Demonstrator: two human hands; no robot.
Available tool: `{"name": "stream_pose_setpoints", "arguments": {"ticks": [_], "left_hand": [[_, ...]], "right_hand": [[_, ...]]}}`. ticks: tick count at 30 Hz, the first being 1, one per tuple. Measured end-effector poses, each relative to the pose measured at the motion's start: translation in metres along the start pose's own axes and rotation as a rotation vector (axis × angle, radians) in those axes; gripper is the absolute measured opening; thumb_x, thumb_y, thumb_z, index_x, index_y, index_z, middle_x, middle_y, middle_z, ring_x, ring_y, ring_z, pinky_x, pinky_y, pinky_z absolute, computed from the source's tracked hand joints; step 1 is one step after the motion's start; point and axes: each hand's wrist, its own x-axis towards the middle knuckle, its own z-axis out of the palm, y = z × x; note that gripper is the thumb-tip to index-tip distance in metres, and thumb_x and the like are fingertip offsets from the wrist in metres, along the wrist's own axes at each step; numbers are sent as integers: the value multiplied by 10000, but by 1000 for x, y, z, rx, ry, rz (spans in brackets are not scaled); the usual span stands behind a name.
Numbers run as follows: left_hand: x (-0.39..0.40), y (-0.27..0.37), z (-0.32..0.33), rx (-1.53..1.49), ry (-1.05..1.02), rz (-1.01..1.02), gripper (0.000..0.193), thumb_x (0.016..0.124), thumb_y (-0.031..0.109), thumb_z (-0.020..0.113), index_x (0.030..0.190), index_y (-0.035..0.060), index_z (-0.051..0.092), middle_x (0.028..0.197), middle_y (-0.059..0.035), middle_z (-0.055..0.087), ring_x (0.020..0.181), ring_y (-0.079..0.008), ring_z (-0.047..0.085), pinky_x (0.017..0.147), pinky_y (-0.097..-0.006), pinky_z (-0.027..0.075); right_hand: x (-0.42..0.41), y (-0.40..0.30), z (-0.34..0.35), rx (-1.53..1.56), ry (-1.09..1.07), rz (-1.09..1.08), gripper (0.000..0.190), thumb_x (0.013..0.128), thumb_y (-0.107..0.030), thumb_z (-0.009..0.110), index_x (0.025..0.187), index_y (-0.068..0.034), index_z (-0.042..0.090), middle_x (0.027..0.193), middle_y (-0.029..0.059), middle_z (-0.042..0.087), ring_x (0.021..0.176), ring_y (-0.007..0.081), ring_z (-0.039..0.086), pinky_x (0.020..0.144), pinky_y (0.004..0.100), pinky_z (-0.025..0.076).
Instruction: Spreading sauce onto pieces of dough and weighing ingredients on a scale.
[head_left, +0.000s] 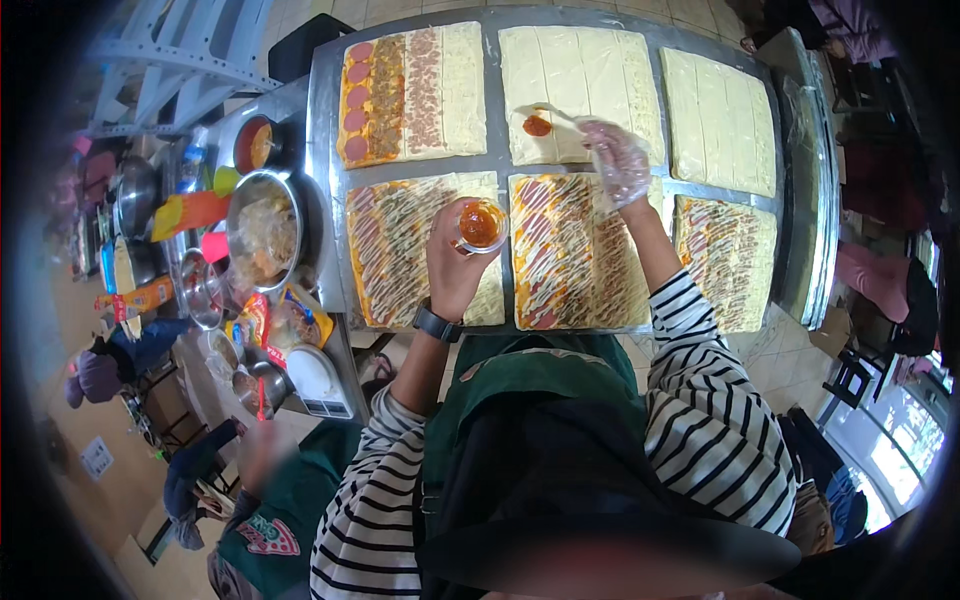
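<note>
My left hand (448, 259), bare and with a dark watch at the wrist, grips a clear jar of red-orange sauce (480, 226). It is above a dough sheet with meat toppings and zigzag white sauce (405, 262). In a clear plastic glove, my right hand (619, 161) holds a spoon (559, 112) over a plain dough sheet (574, 60) scored into strips. A dab of red sauce (537, 126) lies on that sheet near the spoon's tip. Beneath my right forearm is another topped dough sheet (555, 262), striped with white sauce.
Another plain sheet (720, 120) and a topped one (724, 262) lie to the right; a partly topped sheet (412, 97) is far left. A steel bowl (262, 232), a kitchen scale (315, 379) and food packets (300, 322) crowd the left side. A person in green (300, 495) is at lower left.
</note>
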Motion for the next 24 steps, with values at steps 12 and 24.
{"name": "stream_pose_setpoints", "arguments": {"ticks": [12,24], "left_hand": [[-15,-6,7,-216,99,-65,546,683,-21,708,1152,5,431,1043,-74,532,946,-143,550,827,-271,464],[-21,-4,5,-319,140,-91,546,672,-20,710,1143,-4,434,1058,-78,494,969,-153,525,849,-277,442]], "right_hand": [[95,42,-5,398,-24,581,267,910,-207,476,998,33,553,786,122,625,628,136,586,578,253,516],[92,26,-4,284,-275,645,227,904,-185,484,961,16,572,795,112,623,648,145,594,601,261,530]]}}
